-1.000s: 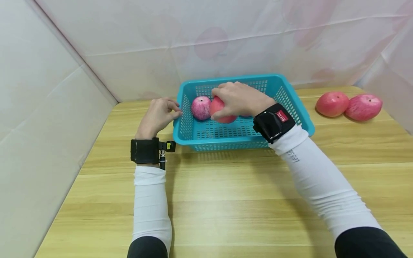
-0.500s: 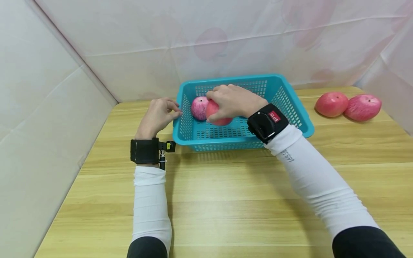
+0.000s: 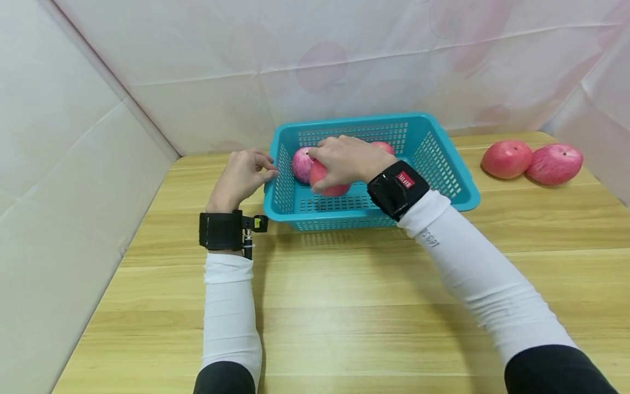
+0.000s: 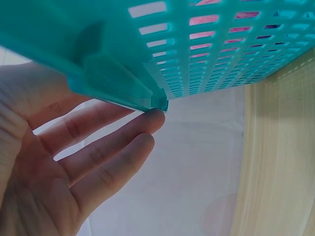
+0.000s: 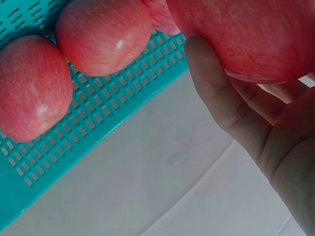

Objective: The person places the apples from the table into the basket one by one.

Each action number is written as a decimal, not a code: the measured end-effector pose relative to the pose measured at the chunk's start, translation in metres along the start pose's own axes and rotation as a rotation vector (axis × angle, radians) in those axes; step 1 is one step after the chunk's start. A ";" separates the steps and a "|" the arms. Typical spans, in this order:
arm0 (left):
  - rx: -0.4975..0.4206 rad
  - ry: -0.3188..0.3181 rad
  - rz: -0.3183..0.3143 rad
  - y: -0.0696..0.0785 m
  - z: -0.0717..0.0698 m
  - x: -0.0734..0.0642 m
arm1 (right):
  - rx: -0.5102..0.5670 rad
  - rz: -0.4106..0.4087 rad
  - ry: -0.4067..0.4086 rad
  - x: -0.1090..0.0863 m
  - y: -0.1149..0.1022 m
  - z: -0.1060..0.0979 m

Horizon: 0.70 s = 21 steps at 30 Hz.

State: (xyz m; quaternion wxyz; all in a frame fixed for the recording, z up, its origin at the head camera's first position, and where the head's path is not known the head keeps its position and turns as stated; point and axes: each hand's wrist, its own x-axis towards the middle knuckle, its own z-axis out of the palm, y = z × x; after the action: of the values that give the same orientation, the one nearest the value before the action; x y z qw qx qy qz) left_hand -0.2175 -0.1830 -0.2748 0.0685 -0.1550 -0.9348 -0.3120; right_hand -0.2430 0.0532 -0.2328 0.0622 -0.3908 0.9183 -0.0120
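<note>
My right hand grips a red apple within the blue plastic basket, fingers over its top and thumb on its near side. The right wrist view shows this apple large against my fingers, overlapping the basket's side. A pink-striped apple lies at the basket's left end, just left of the gripped one. Another apple shows partly behind my right hand. My left hand holds the basket's left rim with its fingertips; in the left wrist view the fingers lie along the rim's underside.
Two more apples, one red and one striped, lie side by side on the wooden table right of the basket. A pale cloth wall stands right behind the basket, and another panel borders the table's left.
My right hand has moved left and slightly nearer with the apple, toward the striped one. The apple behind that hand shows more now. My left hand has stayed at the rim.
</note>
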 end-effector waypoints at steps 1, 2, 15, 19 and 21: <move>0.000 0.001 0.000 0.000 0.000 0.000 | -0.005 -0.001 -0.001 0.000 0.000 0.000; 0.000 0.002 0.002 0.000 0.000 0.000 | -0.006 -0.004 0.000 0.001 0.000 0.000; -0.005 -0.006 -0.001 0.001 -0.001 0.000 | -0.031 -0.057 -0.028 0.008 -0.009 0.004; -0.006 -0.002 0.001 0.001 -0.001 0.000 | -0.021 -0.052 -0.024 0.012 -0.010 0.004; -0.008 0.002 0.000 0.002 -0.001 0.000 | -0.018 -0.057 -0.027 0.014 -0.010 0.004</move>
State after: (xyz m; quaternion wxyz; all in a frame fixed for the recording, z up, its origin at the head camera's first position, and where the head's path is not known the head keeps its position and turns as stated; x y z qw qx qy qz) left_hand -0.2167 -0.1823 -0.2731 0.0691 -0.1551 -0.9335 -0.3159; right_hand -0.2448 0.0366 -0.2373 0.0709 -0.4175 0.9059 -0.0004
